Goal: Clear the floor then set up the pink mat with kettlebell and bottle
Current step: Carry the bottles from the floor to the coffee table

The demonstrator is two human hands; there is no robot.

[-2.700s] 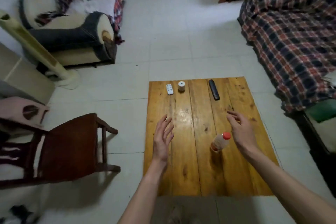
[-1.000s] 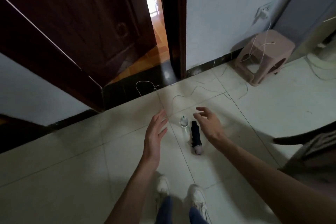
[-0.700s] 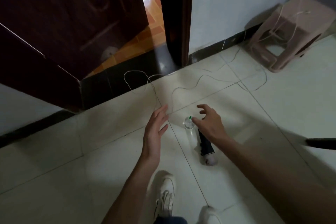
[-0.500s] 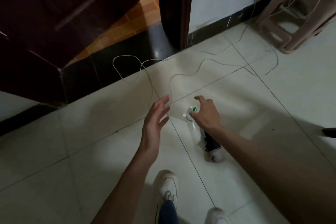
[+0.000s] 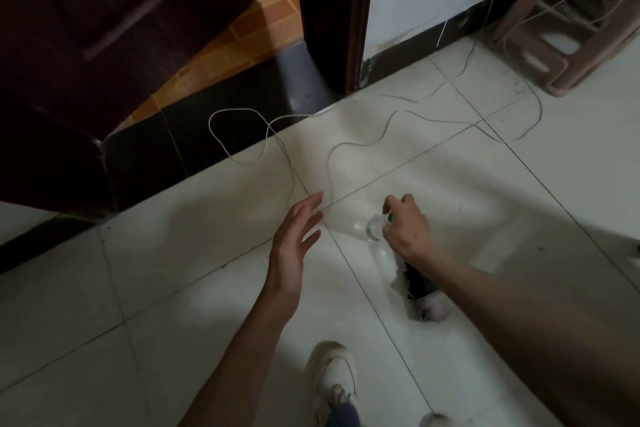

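In the head view the right hand [image 5: 407, 230] grasps the top of the clear bottle [image 5: 379, 251], which stands on the floor [image 5: 519, 201] near the middle; the left hand [image 5: 294, 239] is released, fingers straight; the smooth bottle may slip, or tip onto the dark object [image 5: 420, 284] beside it.

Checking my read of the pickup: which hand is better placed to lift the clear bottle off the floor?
Right. The right hand already curls round the bottle at its green-capped top. The left hand hangs open beside it, touching nothing.
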